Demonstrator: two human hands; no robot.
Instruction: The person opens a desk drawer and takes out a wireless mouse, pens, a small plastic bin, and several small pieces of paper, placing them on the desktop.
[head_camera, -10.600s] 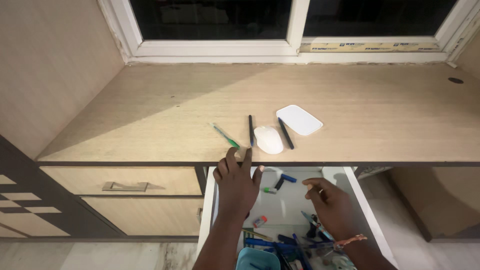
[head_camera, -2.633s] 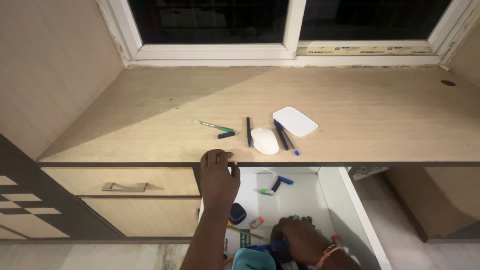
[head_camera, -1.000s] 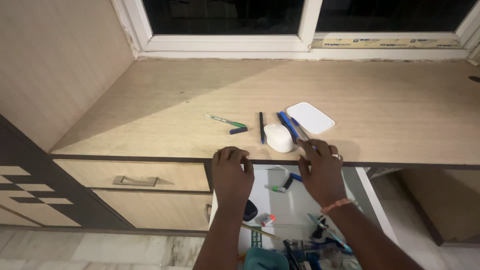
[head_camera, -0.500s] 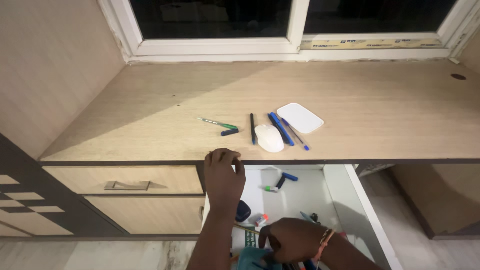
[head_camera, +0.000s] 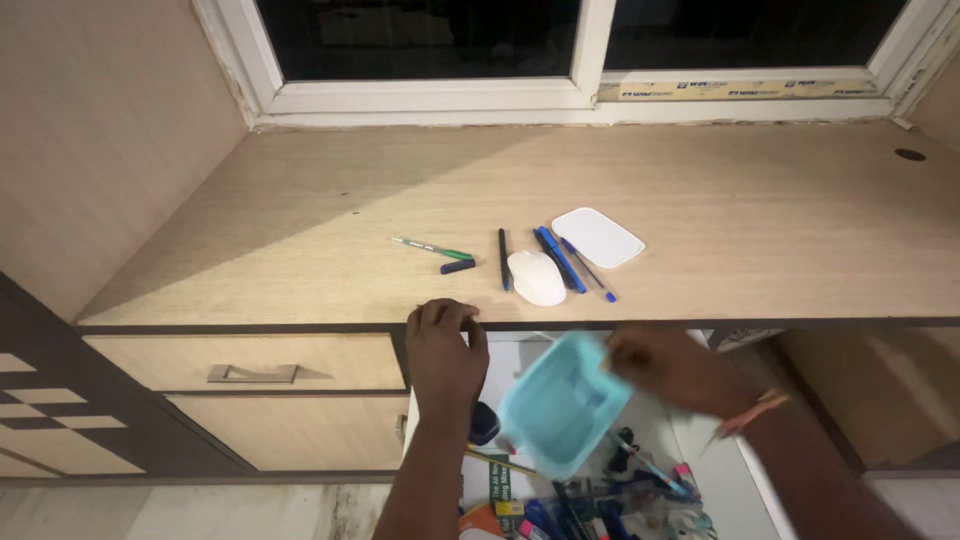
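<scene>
- Setting: a pale wood-grain desk (head_camera: 300, 220) under a white-framed window (head_camera: 590, 90), dark glass behind; a side wall panel stands at the desk's left edge.
- Below the desk's front edge: two closed drawer fronts at left, the upper with one metal handle (head_camera: 252, 374); one open drawer (head_camera: 700, 470) at centre, crowded with pens, markers and small items too jumbled to count.
- On the desk, near the middle of the front edge:
  - one green pen (head_camera: 432, 247), lying apart to the left;
  - one small dark cap (head_camera: 458, 266), just beside the green pen's tip;
  - one black pen (head_camera: 503, 259), touching the left side of the mouse;
  - one white mouse (head_camera: 537, 277);
  - three blue pens (head_camera: 563, 260), side by side between the mouse and the lid;
  - one white rounded lid (head_camera: 598, 237), furthest back.
- Left hand (head_camera: 445, 350): fingers curled over the desk's front edge, gripping it; nothing else held.
- Right hand (head_camera: 668, 368): blurred, closed on one light blue container (head_camera: 564, 403), tilted, held above the open drawer just below the front edge.
- Obstruction: both forearms and the container cover much of the drawer's contents.
- Change from half a second ago: the right hand was low in the drawer; it has risen, with the container now in full view. The left hand and the desk items are unmoved.
</scene>
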